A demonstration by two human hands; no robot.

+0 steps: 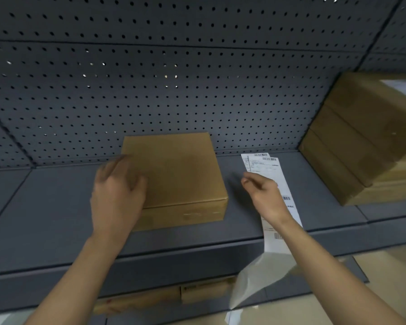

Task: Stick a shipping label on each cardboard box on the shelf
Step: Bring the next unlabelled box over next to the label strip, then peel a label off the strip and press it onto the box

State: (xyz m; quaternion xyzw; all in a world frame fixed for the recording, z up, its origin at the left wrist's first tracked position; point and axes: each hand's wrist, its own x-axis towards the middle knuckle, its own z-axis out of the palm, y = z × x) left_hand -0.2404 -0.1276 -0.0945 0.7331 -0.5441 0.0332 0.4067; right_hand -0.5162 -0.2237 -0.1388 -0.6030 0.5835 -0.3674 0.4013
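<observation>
Two hands reach in from below, both arms bare and stretched forward over the shelf (45,207). The left hand (117,195), blurred, lies back-up across the left edge of the one cardboard box (181,174) in the middle of the shelf. Its fingers are loosely extended onto the plain brown top and grip nothing that shows. The right hand (264,198) hovers just right of that box with its fingers curled in and thumb and forefinger close together. It sits over a strip of shipping labels (265,167), and I cannot tell whether it pinches the strip or only hangs above it. The strip lies right of the box, apart from it by a narrow band of bare shelf, and two white ends overlap at its far end. Its near end runs off the shelf's front edge and hangs down in a loose curl. The box sits flat, its rear close to the pegboard back panel (174,78) and its front set back from the shelf lip. A wide stretch of bare shelf lies to its left. Well to the right of the box, beyond the labels, stands a stack of boxes (356,146), about three layers high, with a white label (401,87) on the top one. Below the box, under the shelf, two more lower boxes (155,301) show partly.
</observation>
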